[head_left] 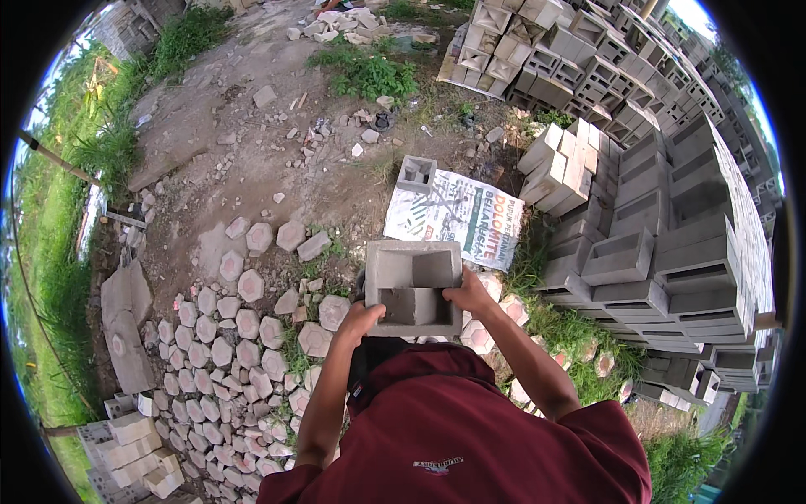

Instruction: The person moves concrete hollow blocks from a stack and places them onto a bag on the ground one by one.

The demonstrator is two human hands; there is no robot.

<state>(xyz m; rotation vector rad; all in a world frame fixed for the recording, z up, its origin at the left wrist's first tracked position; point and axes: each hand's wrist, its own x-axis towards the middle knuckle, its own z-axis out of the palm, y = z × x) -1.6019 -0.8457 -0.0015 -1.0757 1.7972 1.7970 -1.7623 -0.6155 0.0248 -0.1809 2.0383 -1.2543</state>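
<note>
A grey hollow concrete block (388,265) is held in front of my body, its hollows facing up. My left hand (363,322) grips its near left side, and my right hand (472,295) grips its right side. Both thumbs rest on the rim, while the other fingers are mostly hidden behind the block walls. Beyond it, a white printed sack (457,208) lies flat on the ground. Another hollow block (416,175) sits on the sack's far left corner, apart from my hands.
Tall stacks of hollow blocks (617,252) stand close on my right and run into the distance. Hexagonal pavers (250,286) cover the ground at left, with more blocks (134,441) piled at lower left. Rubble (353,27) lies far ahead beyond green weeds (369,71).
</note>
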